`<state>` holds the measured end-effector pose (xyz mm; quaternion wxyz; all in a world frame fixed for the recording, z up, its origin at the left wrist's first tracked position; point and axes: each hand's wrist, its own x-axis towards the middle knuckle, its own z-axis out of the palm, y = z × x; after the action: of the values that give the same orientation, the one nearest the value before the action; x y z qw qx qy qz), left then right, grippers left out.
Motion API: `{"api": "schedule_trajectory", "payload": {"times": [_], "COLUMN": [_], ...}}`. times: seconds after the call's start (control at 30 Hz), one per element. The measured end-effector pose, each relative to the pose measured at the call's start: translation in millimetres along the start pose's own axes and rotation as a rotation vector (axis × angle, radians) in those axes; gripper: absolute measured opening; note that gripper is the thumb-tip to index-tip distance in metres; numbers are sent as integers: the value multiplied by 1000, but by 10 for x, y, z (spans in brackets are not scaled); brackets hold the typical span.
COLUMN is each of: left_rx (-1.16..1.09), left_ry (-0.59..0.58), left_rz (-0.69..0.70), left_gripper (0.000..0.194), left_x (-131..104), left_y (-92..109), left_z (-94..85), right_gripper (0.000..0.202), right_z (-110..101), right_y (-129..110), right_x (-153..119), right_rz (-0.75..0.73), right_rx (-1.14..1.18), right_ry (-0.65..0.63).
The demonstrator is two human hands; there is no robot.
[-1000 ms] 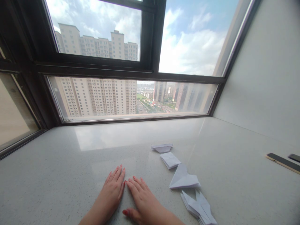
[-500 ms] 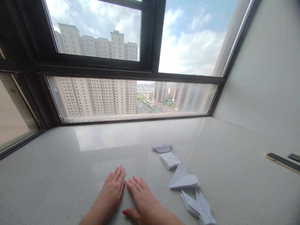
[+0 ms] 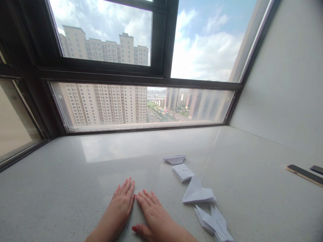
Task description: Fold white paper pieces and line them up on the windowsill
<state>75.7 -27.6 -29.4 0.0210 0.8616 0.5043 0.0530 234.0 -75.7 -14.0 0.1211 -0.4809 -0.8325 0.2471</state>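
My left hand (image 3: 118,208) lies flat, palm down, on the white speckled surface (image 3: 63,188), its fingers stretched out. Beside it my right hand (image 3: 155,215) also rests flat, thumb spread, its fingertips close to the left thumb. Neither hand holds anything. To the right of my hands, folded white papers form a slanting row: a narrow boat-like one (image 3: 174,159) at the back, a square one (image 3: 183,172), a pointed one (image 3: 198,191), and a piece with several points (image 3: 214,223) nearest the front edge of the view.
A dark-framed window (image 3: 141,130) runs along the back of the surface, with tall buildings outside. At the far right lie a long dark object with a tan edge (image 3: 306,174) and a smaller dark item (image 3: 317,169). A white wall (image 3: 285,84) rises on the right.
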Motion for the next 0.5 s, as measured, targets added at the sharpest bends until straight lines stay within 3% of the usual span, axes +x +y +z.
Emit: {"api": "schedule_trajectory", "payload": {"times": [0.5], "left_rx": [-24], "left_ry": [18], "left_rz": [7], "left_gripper": [47], "left_x": [1], "left_y": [-6], "left_z": [0], "right_gripper": [72], "right_z": [-16], "right_y": [-7], "right_x": [1], "right_rz": [7], "right_rx": [1], "right_ry": [-10]}}
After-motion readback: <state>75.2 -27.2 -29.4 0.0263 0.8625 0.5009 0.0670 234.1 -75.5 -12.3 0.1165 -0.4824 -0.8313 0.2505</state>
